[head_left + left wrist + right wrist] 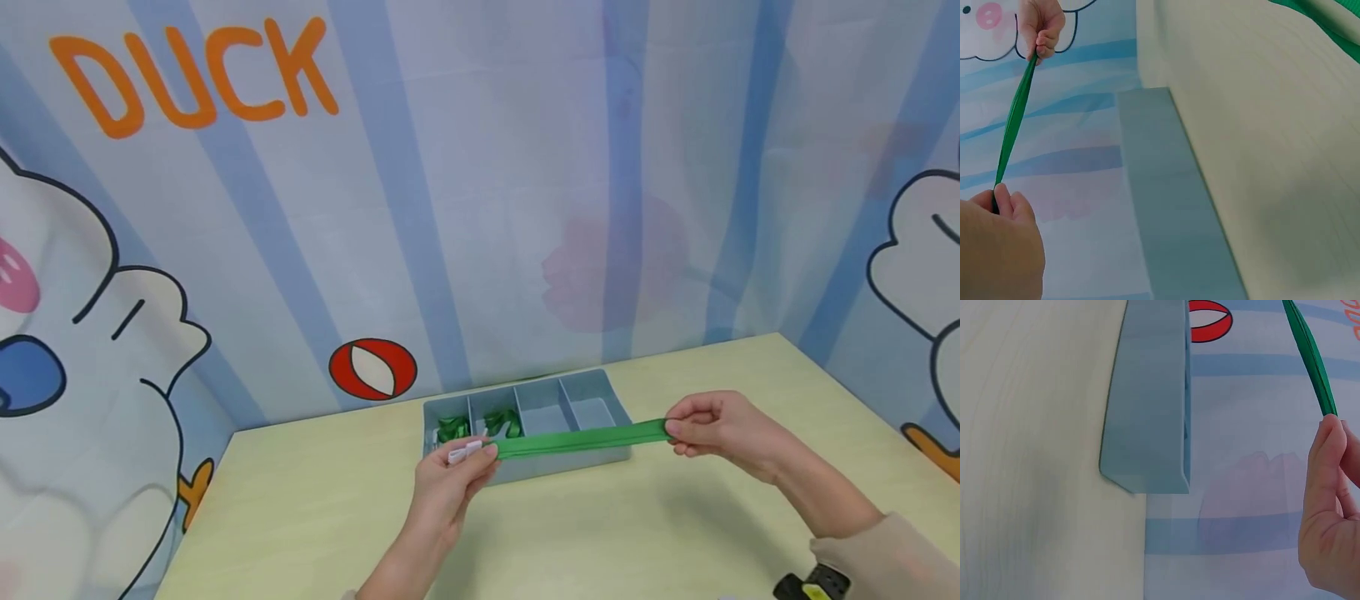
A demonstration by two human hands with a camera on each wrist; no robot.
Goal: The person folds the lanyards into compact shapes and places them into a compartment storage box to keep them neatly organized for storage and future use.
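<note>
A green ribbon-like strap (581, 439) is stretched nearly level between both hands, with a lengthwise fold line along it. My left hand (453, 479) pinches its left end between thumb and fingers. A small white piece (465, 452), like a flat loop, sticks out there above the fingers. My right hand (716, 429) pinches the other end, fingers curled. Behind and below the strap stands a grey-blue divided box (525, 472), partly hidden by strap and left hand. Green straps (453, 428) with white bits lie bundled in its left two compartments.
The box stands on a pale wooden table (322, 492), close to a striped cloth backdrop (495, 208) with printed cartoons. A black wrist device (813, 583) shows by the right sleeve (885, 554). Green material (1325, 22) appears in the left wrist view's upper corner.
</note>
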